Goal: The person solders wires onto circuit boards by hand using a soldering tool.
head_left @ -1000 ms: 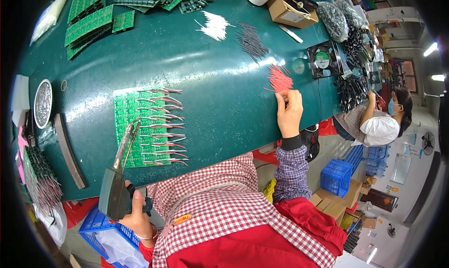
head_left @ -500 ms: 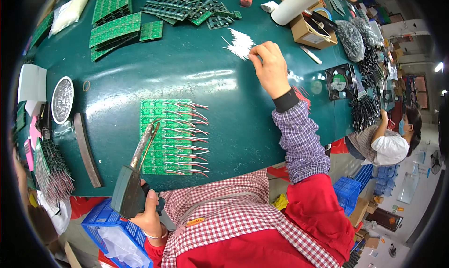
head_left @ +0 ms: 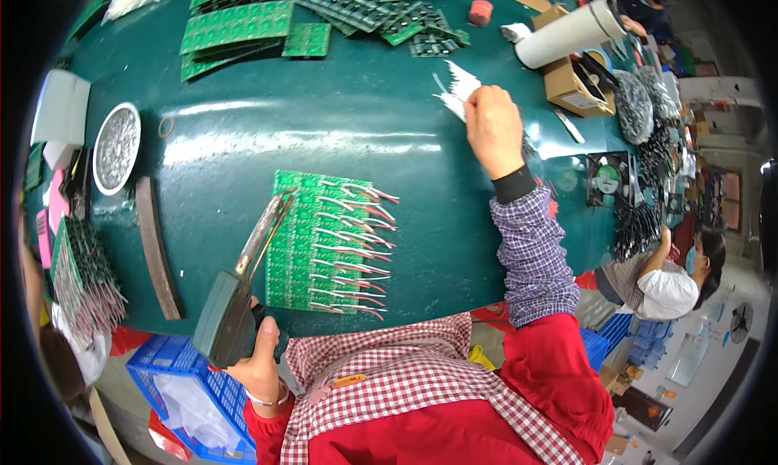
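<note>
My left hand (head_left: 258,368) grips the handle of a dark green soldering gun (head_left: 223,319), whose long metal tip rests over the upper left of a green circuit board panel (head_left: 292,254). Red and white wires (head_left: 356,250) stick out in rows along the panel's right side. Farther off, my right hand (head_left: 495,128) is closed, with its fingertips bent down at the near end of a pile of white wires (head_left: 460,84). The fingers partly hide what they pinch. Red wires (head_left: 552,207) lie just right of my right forearm.
Stacked green boards (head_left: 235,29) and dark boards (head_left: 344,4) lie at the back. A round dish (head_left: 117,149) and curved bar (head_left: 156,250) are at left. To the right are a white flask (head_left: 571,34), a cardboard box (head_left: 577,92) and a black fan (head_left: 609,180). Other people are nearby.
The view has shifted, so the table things appear moved. My right hand has gone from beside the white wires onto their near end, its fingers bending down. My left hand still grips the soldering gun.
</note>
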